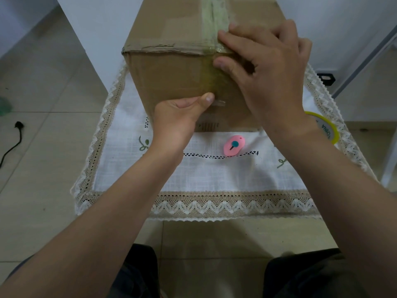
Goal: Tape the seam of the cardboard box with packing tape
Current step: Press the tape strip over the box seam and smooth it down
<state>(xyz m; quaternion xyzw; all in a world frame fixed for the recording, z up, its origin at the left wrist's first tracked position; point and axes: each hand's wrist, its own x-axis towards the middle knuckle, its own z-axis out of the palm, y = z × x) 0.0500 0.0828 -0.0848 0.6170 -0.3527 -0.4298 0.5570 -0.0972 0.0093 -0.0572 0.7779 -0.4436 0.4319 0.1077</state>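
A brown cardboard box (171, 67) stands on a cloth-covered table. A strip of clear packing tape (214, 22) runs along its top seam and down over the near edge onto the front face. My right hand (266, 69) lies over that near top edge, fingers spread and pressing the tape down at the corner. My left hand (180, 119) is curled against the front face, its thumb pushing on the tape's lower end (218, 102). The roll of packing tape (326, 127), with a yellow core, lies on the table to the right, partly hidden behind my right wrist.
A pink box cutter (233, 145) lies on the white lace-trimmed tablecloth (214, 177) just in front of the box. A black cable with a plug (15, 136) trails on the tiled floor at left. A white frame (369, 50) stands at right.
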